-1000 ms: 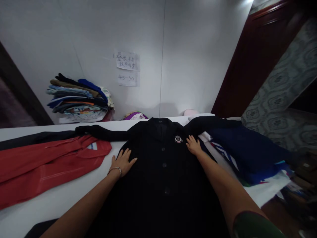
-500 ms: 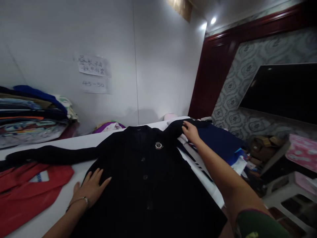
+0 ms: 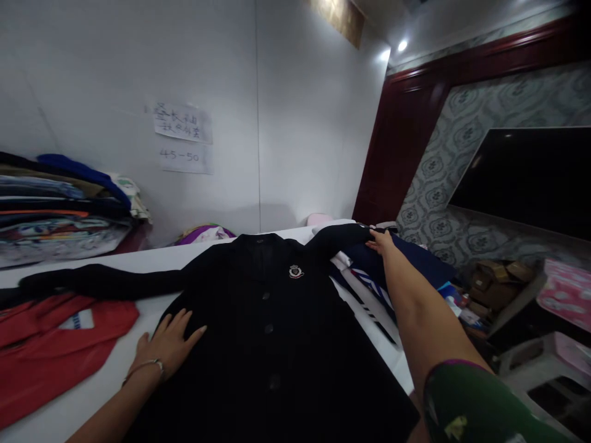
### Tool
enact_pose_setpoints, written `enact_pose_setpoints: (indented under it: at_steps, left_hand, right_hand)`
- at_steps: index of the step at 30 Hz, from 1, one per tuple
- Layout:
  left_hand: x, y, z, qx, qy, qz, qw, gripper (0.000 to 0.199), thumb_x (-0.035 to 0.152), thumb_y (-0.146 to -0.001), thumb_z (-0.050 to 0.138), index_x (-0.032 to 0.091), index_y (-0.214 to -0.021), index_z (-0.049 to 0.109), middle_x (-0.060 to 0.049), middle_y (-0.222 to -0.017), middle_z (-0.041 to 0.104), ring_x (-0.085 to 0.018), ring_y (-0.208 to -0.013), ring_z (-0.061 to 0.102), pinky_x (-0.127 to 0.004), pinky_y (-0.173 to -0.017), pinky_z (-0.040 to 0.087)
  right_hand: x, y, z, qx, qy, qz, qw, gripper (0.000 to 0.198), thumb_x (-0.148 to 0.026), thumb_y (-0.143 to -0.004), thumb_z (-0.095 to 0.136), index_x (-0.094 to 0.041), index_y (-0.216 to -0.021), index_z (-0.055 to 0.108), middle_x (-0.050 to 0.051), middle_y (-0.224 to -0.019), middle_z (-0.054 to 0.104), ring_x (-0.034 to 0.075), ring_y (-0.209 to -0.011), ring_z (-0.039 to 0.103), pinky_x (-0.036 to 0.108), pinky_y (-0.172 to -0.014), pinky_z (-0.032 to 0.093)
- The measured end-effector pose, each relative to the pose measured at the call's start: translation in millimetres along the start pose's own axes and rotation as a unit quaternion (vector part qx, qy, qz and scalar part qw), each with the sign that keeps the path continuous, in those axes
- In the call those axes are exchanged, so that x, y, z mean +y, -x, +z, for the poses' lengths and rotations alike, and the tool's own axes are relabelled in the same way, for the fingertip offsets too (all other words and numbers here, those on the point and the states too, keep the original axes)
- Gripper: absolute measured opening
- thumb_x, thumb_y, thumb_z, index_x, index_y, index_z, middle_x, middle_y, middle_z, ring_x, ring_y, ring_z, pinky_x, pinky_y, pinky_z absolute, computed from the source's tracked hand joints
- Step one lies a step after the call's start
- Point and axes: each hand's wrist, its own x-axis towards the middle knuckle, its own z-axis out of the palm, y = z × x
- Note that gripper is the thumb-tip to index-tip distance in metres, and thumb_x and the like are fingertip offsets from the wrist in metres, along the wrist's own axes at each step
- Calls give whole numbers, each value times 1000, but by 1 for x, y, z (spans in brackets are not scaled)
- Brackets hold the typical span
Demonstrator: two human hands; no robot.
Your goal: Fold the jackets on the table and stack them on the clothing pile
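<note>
A black button-front jacket with a crest badge on its chest lies spread face up, collar away from me and both sleeves out to the sides. My left hand, a bracelet on its wrist, rests open and flat on the jacket's side, fingers spread. Out by the far end of the right-hand sleeve, my right hand touches the cloth near the cuff, its fingers stretched out. That sleeve lies over a pile of dark blue clothes. The other sleeve crosses the top of a red garment.
A white table bears the clothes. Folded garments are stacked at the left by the wall. Striped clothing lies right of the jacket. Farther right are cardboard boxes, a plastic stool and a wall-mounted screen.
My right hand has moved outward to the right along the sleeve, towards its cuff, and the sleeve now lies straighter. My left hand stays on the jacket's side. The view has shifted slightly.
</note>
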Motion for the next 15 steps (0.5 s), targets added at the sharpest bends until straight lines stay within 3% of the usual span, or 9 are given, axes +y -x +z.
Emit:
enact_pose_setpoints:
  at_steps: [2, 6, 10, 15]
  left_hand:
    - [2, 2, -1, -16, -29, -9, 999, 78, 59, -79, 25, 13, -141, 37, -7, -152, 25, -30, -141, 14, -57, -108, 19]
    - [2, 4, -2, -24, -35, -9, 999, 78, 59, -80, 24, 14, -143, 33, -6, -153, 22, -29, -141, 12, -56, -108, 19]
    - [1, 4, -3, -18, -20, -3, 1000, 78, 60, -80, 27, 14, -142, 36, -8, -152, 23, -31, -141, 15, -56, -108, 20]
    - [4, 4, -4, -16, -20, -4, 1000, 78, 60, -80, 28, 13, -141, 37, -9, -152, 26, -31, -140, 15, -57, -108, 20]
  right_hand:
    - [0, -1, 7, 4, -35, -7, 999, 56, -25, -78, 61, -26, -128, 36, 6, -99, 61, 12, -62, 63, 28, -54, 55]
    - [-9, 1, 13, 22, -87, -60, 994, 40, -18, -73, 61, -20, -112, 51, -1, -78, 59, 9, -57, 55, 24, -54, 52]
    - [-36, 10, 19, 29, -123, -158, 979, 28, -16, -66, 61, -16, -94, 59, -4, -66, 53, 9, -58, 51, 21, -55, 47]
    - [-72, 36, 33, -18, -139, -258, 956, 17, -17, -63, 60, -16, -80, 63, -3, -67, 56, 10, -63, 52, 23, -60, 44]
